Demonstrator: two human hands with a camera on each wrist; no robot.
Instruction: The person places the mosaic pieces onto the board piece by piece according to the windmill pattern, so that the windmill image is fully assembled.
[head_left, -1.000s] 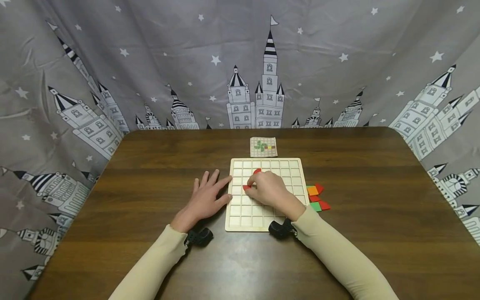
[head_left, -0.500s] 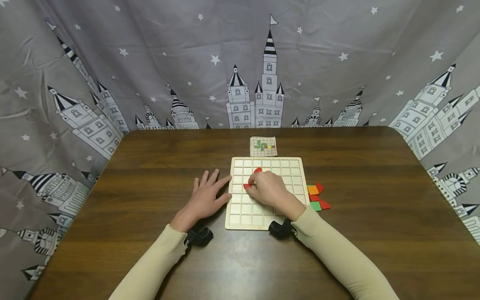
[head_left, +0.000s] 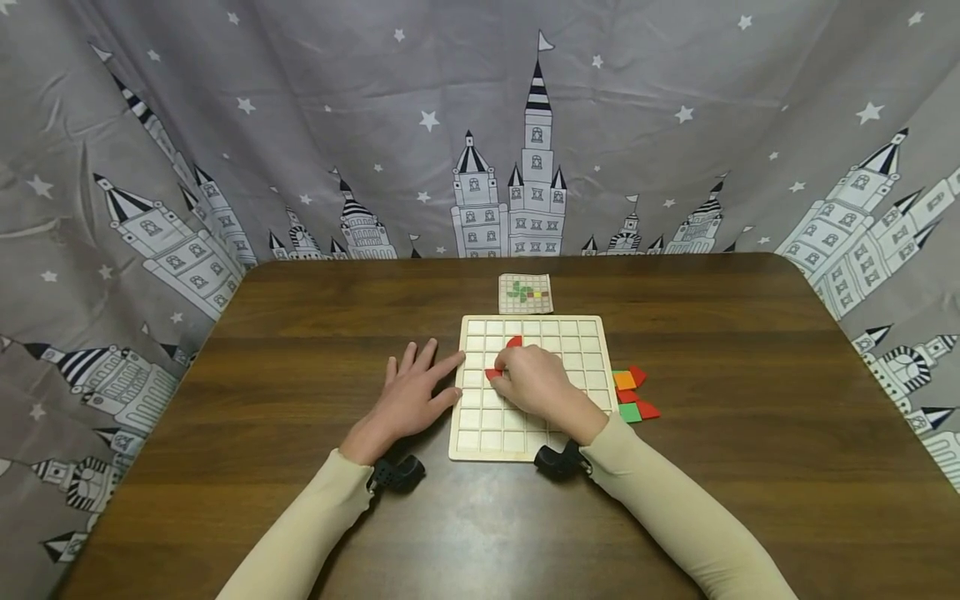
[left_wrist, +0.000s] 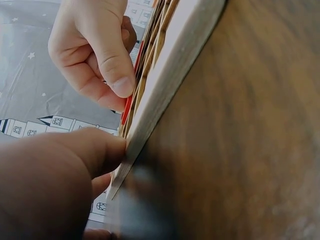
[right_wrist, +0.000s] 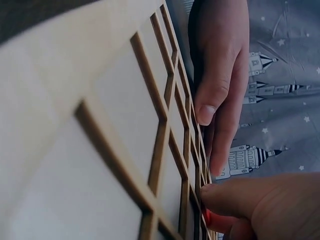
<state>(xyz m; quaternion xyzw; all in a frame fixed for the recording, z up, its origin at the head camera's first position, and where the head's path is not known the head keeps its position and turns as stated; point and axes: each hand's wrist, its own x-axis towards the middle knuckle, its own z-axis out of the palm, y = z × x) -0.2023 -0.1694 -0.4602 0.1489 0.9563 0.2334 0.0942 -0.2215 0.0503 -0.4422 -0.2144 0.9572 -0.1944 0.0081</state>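
A pale wooden grid board (head_left: 471, 433) lies on the table. My left hand (head_left: 408, 402) rests with spread fingers along its left side, thumb and index fingertips at the rim. Over the board's left half, my right hand (head_left: 537, 380) has its thumb and fingers bent around a red tile (head_left: 492, 375) down at a cell. Part of that tile is hidden under the fingers; in the left wrist view a red edge (left_wrist: 127, 107) shows below the right thumb. Another red tile (head_left: 514, 341), with a rounded side, sits on the board just beyond the right hand.
Against the board's right side lie several loose tiles: an orange one (head_left: 625, 381), a green one (head_left: 630, 412) and red ones (head_left: 648, 410). Behind the board is a small pattern card (head_left: 525, 295) with green, red and yellow shapes. A grey castle-print curtain (head_left: 337, 100) hangs behind the table.
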